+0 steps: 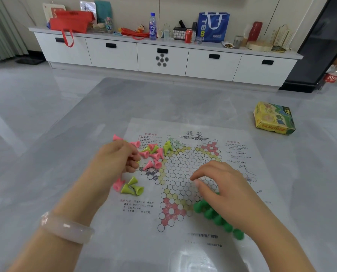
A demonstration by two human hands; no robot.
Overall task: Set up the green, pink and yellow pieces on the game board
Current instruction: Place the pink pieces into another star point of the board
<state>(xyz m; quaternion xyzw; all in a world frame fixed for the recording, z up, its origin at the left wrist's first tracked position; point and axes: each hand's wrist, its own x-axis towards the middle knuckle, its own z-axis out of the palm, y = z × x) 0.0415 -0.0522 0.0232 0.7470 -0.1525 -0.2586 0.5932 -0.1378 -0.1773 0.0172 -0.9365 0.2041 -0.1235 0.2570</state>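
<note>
While hands (163, 173) hover: three cones (132, 187).

yellow-green box (274, 118) lay on worktop | white cabinet (163, 57) stood beyond box | blue bag (212, 26), red can (188, 36), bottle (152, 26) sat atop cabinet

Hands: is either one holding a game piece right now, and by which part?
Cannot be told for either. The left hand is curled at the loose pink and yellow pieces, the right hand over the green pieces; no gripped piece shows.
</note>
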